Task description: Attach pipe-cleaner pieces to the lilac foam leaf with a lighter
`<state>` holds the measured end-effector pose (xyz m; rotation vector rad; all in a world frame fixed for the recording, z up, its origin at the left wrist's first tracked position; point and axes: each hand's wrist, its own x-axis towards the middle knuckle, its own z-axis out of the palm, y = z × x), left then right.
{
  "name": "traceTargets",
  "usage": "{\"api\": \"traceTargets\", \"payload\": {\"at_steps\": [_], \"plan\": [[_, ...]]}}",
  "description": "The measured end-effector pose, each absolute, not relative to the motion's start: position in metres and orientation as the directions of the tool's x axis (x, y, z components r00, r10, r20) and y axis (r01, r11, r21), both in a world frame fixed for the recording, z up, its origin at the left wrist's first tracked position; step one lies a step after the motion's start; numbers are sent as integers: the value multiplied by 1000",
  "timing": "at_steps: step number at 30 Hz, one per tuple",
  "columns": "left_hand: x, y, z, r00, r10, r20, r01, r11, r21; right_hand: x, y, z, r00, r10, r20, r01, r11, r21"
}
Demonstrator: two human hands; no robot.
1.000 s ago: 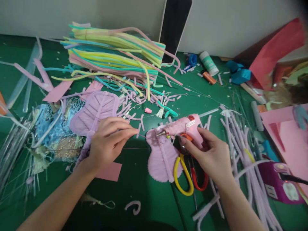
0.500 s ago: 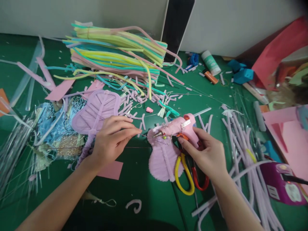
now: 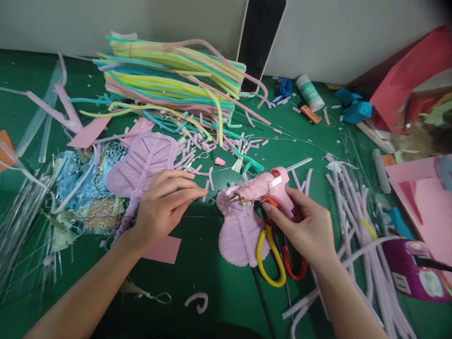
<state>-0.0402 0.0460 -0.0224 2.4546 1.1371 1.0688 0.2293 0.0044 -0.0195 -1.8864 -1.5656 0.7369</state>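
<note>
My right hand [image 3: 307,221] is wrapped round the handle of a pink hot glue gun [image 3: 259,186], whose metal nozzle points left. Thumb and finger of my left hand [image 3: 165,202] are pinched on a thin, wire-like strand [image 3: 212,198], which runs toward the nozzle; its far end is hard to make out. Under the glue gun lies a lilac fuzzy leaf-shaped piece [image 3: 240,240] with a raised middle rib. Scissors with a yellow [image 3: 261,256] and a red handle loop lie beside it, partly hidden. A lilac pipe-cleaner fan [image 3: 148,160] rests behind my left hand.
Bundles of coloured pipe cleaners [image 3: 169,84] lie at the back. Lilac pipe cleaners [image 3: 356,235] and a purple device [image 3: 413,270] are at right. Blue tassels [image 3: 72,176] and clear-wrapped strips lie at left. Lilac offcuts [image 3: 192,141] are scattered mid-table.
The glue gun and my right hand have shifted very slightly to the right. My left hand keeps its pinch in the same place.
</note>
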Motion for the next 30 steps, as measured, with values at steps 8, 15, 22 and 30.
{"api": "traceTargets", "payload": {"at_steps": [8, 15, 22, 30], "plan": [[-40, 46, -21, 415, 747, 519, 581, -657, 480, 231, 5, -18, 167, 985, -48, 681, -150, -717], [-42, 47, -22, 417, 738, 530, 570, -667, 479, 231, 5, -15, 174, 984, -42, 691, -152, -706], [-43, 47, -23, 415, 737, 533, 568, -668, 481, 233, 3, -18, 173, 984, -37, 686, -147, -713], [-43, 48, -23, 420, 734, 534, 574, -670, 470, 233, 4, -18, 175, 984, -35, 682, -146, -717]]}}
